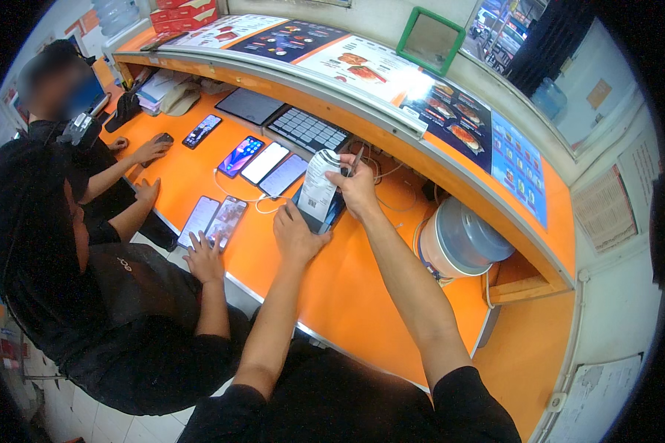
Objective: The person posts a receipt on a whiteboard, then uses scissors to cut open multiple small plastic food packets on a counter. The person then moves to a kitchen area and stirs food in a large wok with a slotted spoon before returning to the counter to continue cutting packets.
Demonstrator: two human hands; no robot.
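Observation:
A long printed paper receipt (318,185) lies over a dark flat device (316,223), and its top end curls up. My left hand (295,235) grips the device's near left edge, thumb along its front. My right hand (357,188) pinches the receipt's upper right edge between thumb and fingers. A thin pointed grey object (358,159) sticks up from the same hand; I cannot tell what it is. Just left of the device lie a phone with a pale lit screen (283,175), a phone with a white screen (265,163) and a phone with a purple-blue screen (240,156).
A co-worker's hand (206,259) touches two phones (227,219) at left; another person works beyond. A tablet (308,128), white cables (266,206) and a lidded white tub (449,243) share the orange counter (360,282). A raised shelf edge (288,77) overhangs the back.

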